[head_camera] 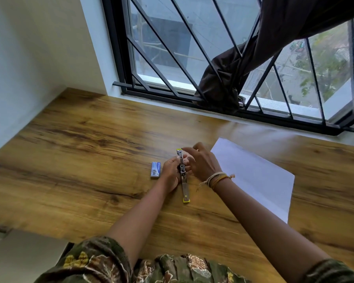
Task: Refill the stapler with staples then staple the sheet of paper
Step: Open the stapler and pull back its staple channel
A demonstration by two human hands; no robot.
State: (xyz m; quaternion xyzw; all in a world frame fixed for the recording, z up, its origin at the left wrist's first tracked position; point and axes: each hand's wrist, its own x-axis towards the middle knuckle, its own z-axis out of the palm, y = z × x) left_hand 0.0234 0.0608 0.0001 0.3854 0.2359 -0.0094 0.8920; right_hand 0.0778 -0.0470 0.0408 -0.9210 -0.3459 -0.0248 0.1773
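Observation:
A metal stapler (184, 187) with yellow-green ends lies swung fully open on the wooden table (80, 160), one arm pointing away from me and one toward me. My left hand (171, 173) grips it at the hinge from the left side. My right hand (201, 162) hovers over the far arm, its fingers pinched near the yellow tip; whether it holds staples is too small to tell. A small blue staple box (155, 169) lies just left of my left hand. The white sheet of paper (260, 178) lies flat to the right.
A barred window (192, 58) runs along the table's far edge, with a dark curtain (243, 64) bunched through the bars. A white wall closes the left side. The table's near edge has a notch at the lower left.

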